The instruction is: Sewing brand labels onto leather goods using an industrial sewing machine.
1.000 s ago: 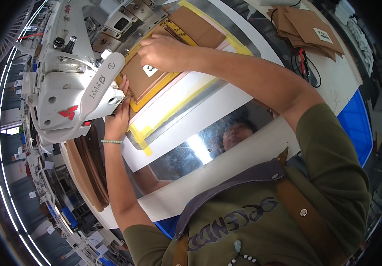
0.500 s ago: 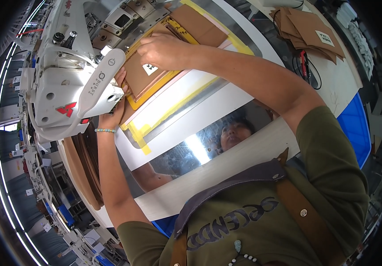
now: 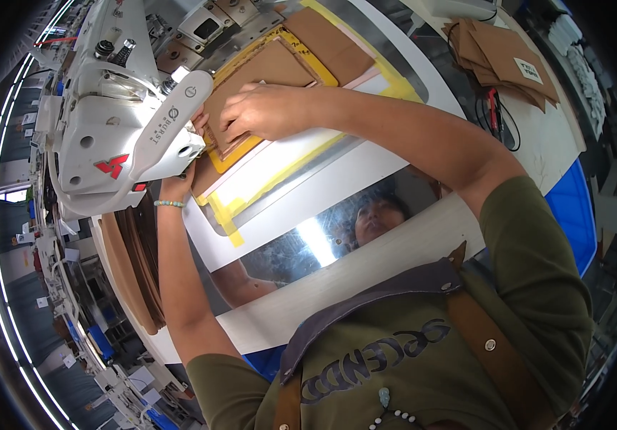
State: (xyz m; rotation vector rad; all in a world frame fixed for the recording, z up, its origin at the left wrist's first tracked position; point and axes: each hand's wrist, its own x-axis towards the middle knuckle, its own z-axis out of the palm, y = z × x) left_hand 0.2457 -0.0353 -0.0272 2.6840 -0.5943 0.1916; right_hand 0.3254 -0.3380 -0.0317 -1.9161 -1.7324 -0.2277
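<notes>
The frame (image 3: 320,68) is yellow, the panel (image 3: 264,69) brown, the machine (image 3: 93,125) white (its emblem (image 3: 111,166) red)

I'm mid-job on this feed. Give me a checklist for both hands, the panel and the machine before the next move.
1. Right hand on the framed work: ok, over the lower part of the brown panel.
2. Left hand clear of the white machine head: cannot tell, partly hidden behind it.
3. Brown panel inside the yellow frame: ok, though the right hand covers part.
4. Underside of the machine head: cannot tell, out of sight.
5. Red-and-black tool away from both hands: ok, off to the right.
</notes>
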